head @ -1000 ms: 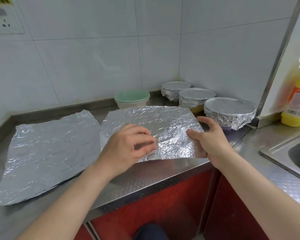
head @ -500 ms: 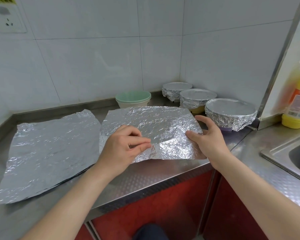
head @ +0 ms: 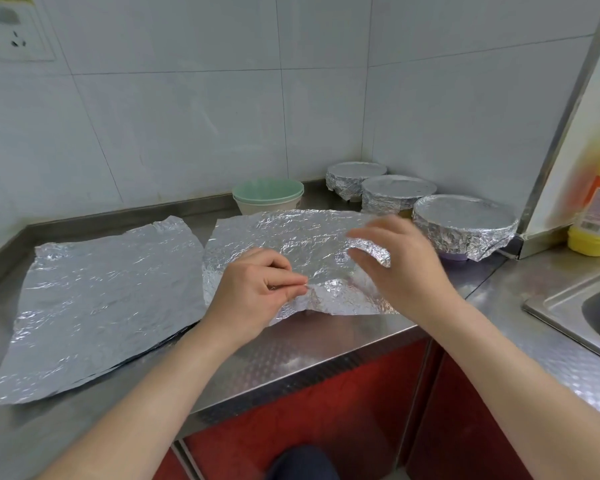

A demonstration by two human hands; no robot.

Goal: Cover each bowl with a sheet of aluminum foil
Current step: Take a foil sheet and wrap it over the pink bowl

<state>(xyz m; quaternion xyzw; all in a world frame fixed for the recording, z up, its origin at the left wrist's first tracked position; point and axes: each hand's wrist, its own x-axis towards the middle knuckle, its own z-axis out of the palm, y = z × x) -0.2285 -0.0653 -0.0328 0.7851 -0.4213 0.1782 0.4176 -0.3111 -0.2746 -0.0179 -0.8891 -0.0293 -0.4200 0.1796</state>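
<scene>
A crumpled foil sheet (head: 291, 237) lies on the steel tabletop (head: 309, 348), and its near edge is raised off the surface. The left hand (head: 257, 289) is at that near edge. Its grip is narrow, with thumb and forefinger pinching a small ridge of foil. The right hand (head: 406, 268) is over the sheet's right end. It is blurred, but its curled fingers seem to hold the right edge, which is folded up and over towards the sheet's middle.

Just behind the far edge of the foil sheet stand the uncovered bowls (head: 267, 199), nested one in the other with a green one on top. Behind and to the right of the sheet are three covered bowls (head: 463, 223) in a row running back into the wall corner. Each is capped with foil crimped down its sides, and the nearest sits just beside the sheet's right end.

Left of the sheet, with edges almost touching, lies a flat stack of foil (head: 101, 299). Further right of the sheet, past the covered bowls, are a yellow bottle (head: 596, 209) and the rim of a sink (head: 568, 306).
</scene>
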